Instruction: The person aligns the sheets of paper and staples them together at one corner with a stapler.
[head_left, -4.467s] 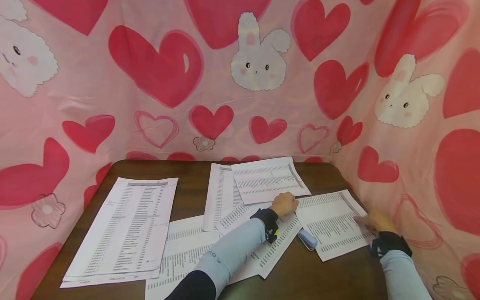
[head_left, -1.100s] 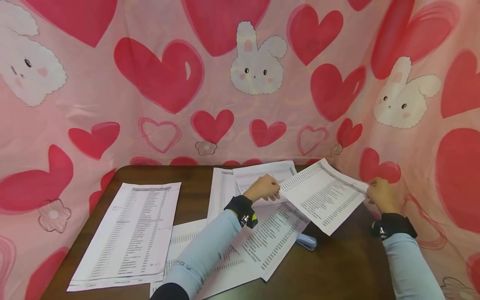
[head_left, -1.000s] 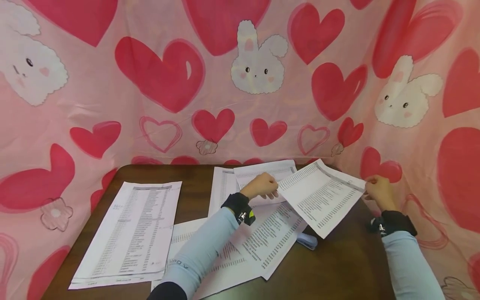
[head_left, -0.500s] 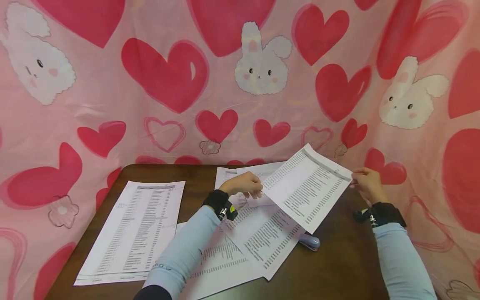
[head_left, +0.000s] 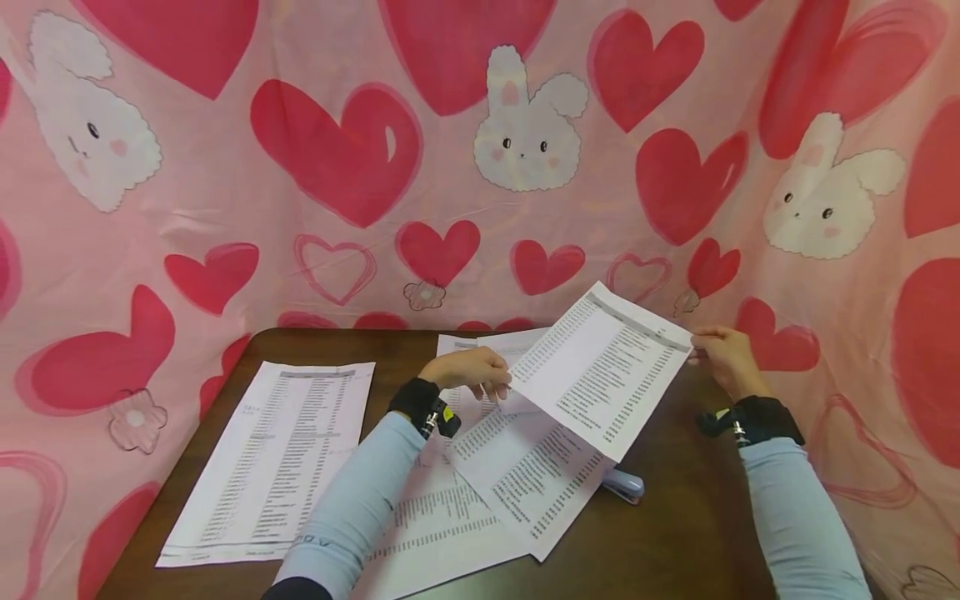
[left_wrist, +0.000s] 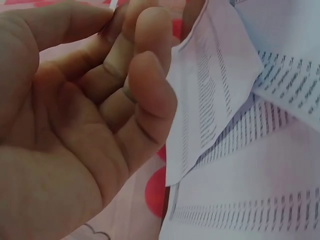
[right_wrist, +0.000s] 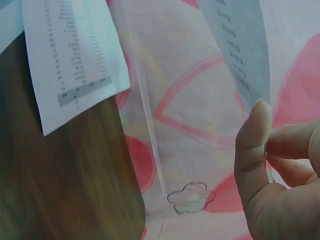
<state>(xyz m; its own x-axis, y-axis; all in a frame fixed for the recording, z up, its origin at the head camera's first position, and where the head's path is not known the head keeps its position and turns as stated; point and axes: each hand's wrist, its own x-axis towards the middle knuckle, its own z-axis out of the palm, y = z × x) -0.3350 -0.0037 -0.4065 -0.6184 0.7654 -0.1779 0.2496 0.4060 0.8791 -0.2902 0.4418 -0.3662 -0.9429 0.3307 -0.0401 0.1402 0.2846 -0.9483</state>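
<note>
A printed sheet of paper [head_left: 603, 367] is held up at a slant over the right part of the table, between both hands. My left hand [head_left: 468, 371] pinches its left corner between thumb and forefinger; in the left wrist view the other fingers of this hand [left_wrist: 115, 100] are bent loosely. At the opposite corner my right hand [head_left: 727, 358] grips the sheet; the right wrist view shows the thumb [right_wrist: 255, 130] pressed on the paper's tip [right_wrist: 250, 75]. Below it lie overlapping printed sheets [head_left: 525, 467], partly hidden by the raised one and my left arm.
A small light-blue stapler [head_left: 624, 485] lies just right of the overlapping sheets. On the left side of the brown table [head_left: 675, 533] is a stack of printed pages [head_left: 270, 458] with some handwriting. A pink curtain [head_left: 450, 192] with hearts and rabbits hangs behind and to the right.
The sheet lay flat at the right of the table earlier. Both hands have since lifted it, moved it left and tilted it up over the other sheets.
</note>
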